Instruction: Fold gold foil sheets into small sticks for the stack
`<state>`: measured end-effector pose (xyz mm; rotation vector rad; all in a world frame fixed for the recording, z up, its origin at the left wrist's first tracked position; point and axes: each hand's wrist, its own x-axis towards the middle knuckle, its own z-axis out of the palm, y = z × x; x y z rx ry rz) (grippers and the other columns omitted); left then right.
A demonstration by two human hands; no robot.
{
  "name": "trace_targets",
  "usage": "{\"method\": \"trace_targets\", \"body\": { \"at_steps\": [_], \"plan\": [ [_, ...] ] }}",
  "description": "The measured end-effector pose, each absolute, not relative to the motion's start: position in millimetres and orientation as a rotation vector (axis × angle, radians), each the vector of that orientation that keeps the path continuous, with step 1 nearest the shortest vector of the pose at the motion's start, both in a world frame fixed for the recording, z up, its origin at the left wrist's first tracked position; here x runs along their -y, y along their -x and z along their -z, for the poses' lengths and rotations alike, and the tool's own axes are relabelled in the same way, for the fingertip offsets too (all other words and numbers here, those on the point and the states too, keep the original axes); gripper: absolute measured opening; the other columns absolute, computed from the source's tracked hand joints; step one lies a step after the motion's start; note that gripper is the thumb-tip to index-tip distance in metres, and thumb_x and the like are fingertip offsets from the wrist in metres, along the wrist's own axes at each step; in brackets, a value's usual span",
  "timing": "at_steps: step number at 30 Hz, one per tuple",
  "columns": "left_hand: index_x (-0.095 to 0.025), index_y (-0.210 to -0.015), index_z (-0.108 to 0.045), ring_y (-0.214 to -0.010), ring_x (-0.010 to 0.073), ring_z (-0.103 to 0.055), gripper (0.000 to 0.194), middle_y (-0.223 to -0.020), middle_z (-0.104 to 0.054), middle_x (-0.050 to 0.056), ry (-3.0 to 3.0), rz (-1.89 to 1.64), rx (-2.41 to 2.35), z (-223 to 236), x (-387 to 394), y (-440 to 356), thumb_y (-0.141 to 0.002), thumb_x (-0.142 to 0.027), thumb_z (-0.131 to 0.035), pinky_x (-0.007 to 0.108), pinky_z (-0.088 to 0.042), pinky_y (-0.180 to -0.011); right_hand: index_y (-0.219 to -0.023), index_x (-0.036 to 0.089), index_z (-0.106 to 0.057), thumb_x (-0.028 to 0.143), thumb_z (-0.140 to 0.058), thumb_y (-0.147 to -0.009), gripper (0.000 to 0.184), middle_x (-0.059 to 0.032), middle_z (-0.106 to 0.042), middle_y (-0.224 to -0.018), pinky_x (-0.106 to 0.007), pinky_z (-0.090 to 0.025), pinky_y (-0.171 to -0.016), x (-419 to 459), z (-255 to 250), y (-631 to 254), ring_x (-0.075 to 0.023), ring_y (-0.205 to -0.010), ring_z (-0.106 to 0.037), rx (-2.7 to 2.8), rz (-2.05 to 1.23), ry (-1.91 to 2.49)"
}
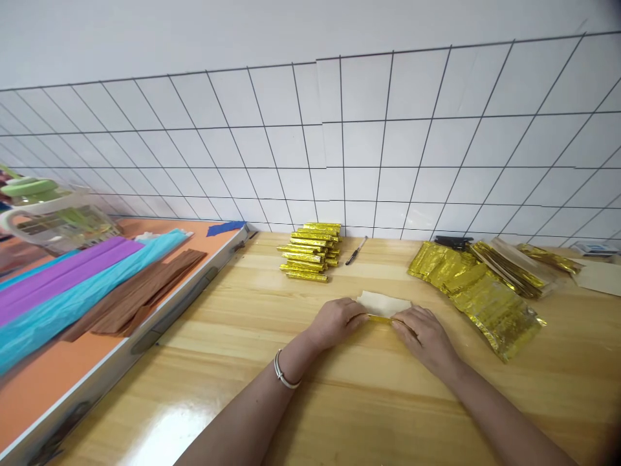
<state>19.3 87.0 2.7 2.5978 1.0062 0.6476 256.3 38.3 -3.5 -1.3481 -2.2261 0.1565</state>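
Observation:
A small sheet of gold foil paper (385,304), pale side up, lies on the wooden table (272,362). Its near edge is rolled into a narrow gold strip. My left hand (338,319) pinches the left end of that rolled edge, and my right hand (423,331) pinches the right end. The fingertips of both hands are partly hidden. Behind my left hand, a stack of rolled gold foil tubes (310,252) rests near the wall. A pen (357,251) lies just right of the stack.
Gold foil sheets (478,294) are fanned out at the right, with a dark object (453,242) behind them. At the left, an orange-topped surface (145,226) with a raised edge carries brown crepe paper (150,291), purple and blue strips, and a clear pitcher (58,220).

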Motion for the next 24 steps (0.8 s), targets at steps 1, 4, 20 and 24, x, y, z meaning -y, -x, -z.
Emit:
{"method": "trace_targets", "body": {
  "at_steps": [1,4,20,24],
  "plan": [
    [-0.021,-0.1,-0.062,-0.08,0.0166,-0.058,0.024,-0.088,-0.065,0.005,-2.568,-0.654,-1.02,-2,-87,-19,-0.091,-0.032,-0.042,0.025,-0.042,-0.07,-0.093,0.022,-0.061,0.029,-0.042,-0.09,0.02,-0.0037,-0.065,-0.087,-0.035,-0.039,-0.085,-39,3,-256,-0.0184,-0.084,-0.056,2.215,-0.173,1.345],
    [-0.022,-0.1,-0.064,-0.082,0.0171,-0.059,0.025,-0.089,-0.066,0.004,-2.471,-0.648,-1.037,-1,-88,-19,-0.09,-0.032,-0.044,0.026,-0.043,-0.073,-0.085,0.023,-0.062,0.03,-0.043,-0.089,0.021,-0.0021,-0.064,-0.08,-0.036,-0.039,-0.086,-40,4,-256,-0.018,-0.08,-0.056,2.207,-0.234,1.358],
    [-0.019,-0.093,-0.058,-0.064,0.012,-0.054,0.016,-0.073,-0.061,-0.001,-2.068,-0.685,-1.152,0,-91,-20,-0.08,-0.028,-0.054,0.021,-0.039,-0.058,-0.095,0.025,-0.06,0.044,-0.045,-0.083,0.026,0.0017,-0.064,-0.07,-0.025,-0.039,-0.051,-42,6,-258,-0.016,-0.057,-0.056,1.811,-0.499,1.741],
    [-0.023,-0.097,-0.055,-0.069,0.0145,-0.057,0.017,-0.08,-0.062,0.0,-2.267,-0.612,-1.28,0,-86,-27,-0.08,-0.025,-0.052,0.023,-0.04,-0.061,-0.11,0.026,-0.054,0.04,-0.046,-0.083,0.032,-0.0027,-0.068,-0.085,-0.027,-0.039,-0.053,-42,8,-259,-0.0204,-0.068,-0.062,1.956,-0.22,1.938]
  ]
}}
